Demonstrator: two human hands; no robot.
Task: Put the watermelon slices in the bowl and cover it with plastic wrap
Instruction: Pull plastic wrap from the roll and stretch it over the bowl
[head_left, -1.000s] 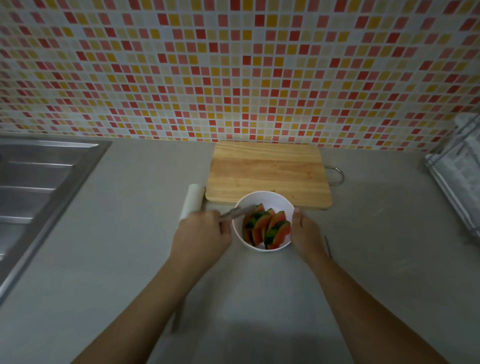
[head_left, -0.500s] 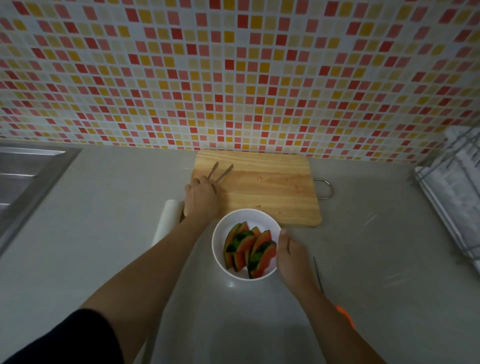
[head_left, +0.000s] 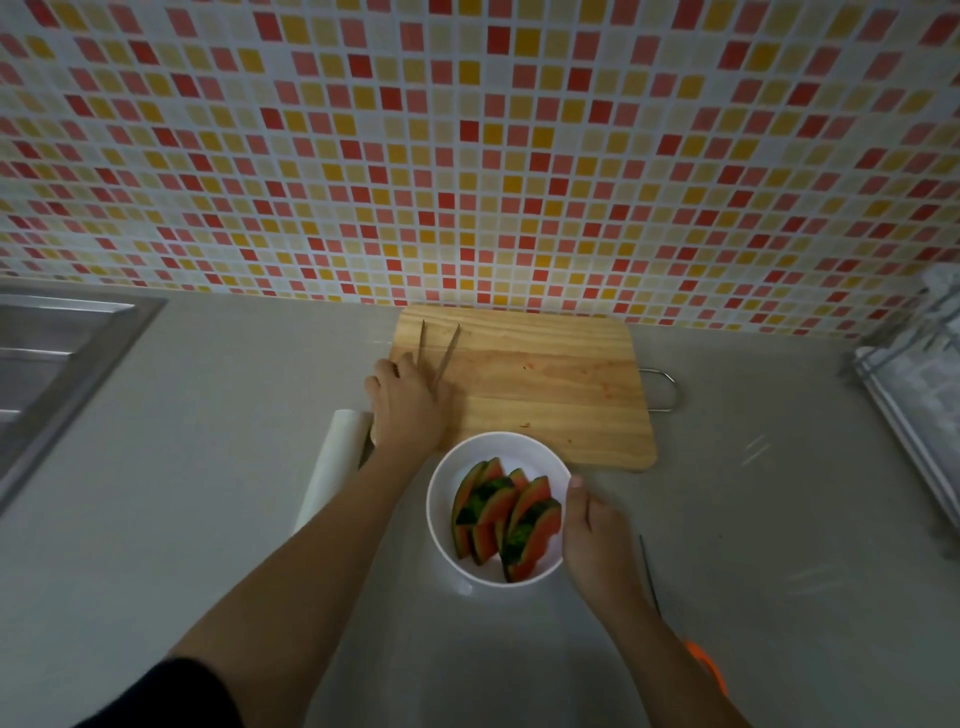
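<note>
A white bowl (head_left: 441, 499) stands on the grey counter just in front of the wooden cutting board (head_left: 545, 384). Several watermelon slices (head_left: 506, 519) with dark green rind stand packed inside it. My right hand (head_left: 592, 535) grips the bowl's right side, thumb on the rim. My left hand (head_left: 405, 405) lies on the board's left end and holds the back end of metal tongs (head_left: 441, 353), whose two arms lie spread on the wood. A white roll of plastic wrap (head_left: 332, 467) lies on the counter left of my left forearm.
A steel sink (head_left: 57, 353) is set into the counter at the far left. A wire dish rack (head_left: 914, 384) stands at the right edge. A knife (head_left: 649, 571) with an orange handle lies right of my right wrist. The tiled wall rises behind the board.
My left hand carried the tongs from the bowl's rim up onto the left end of the cutting board. My right hand stayed on the bowl.
</note>
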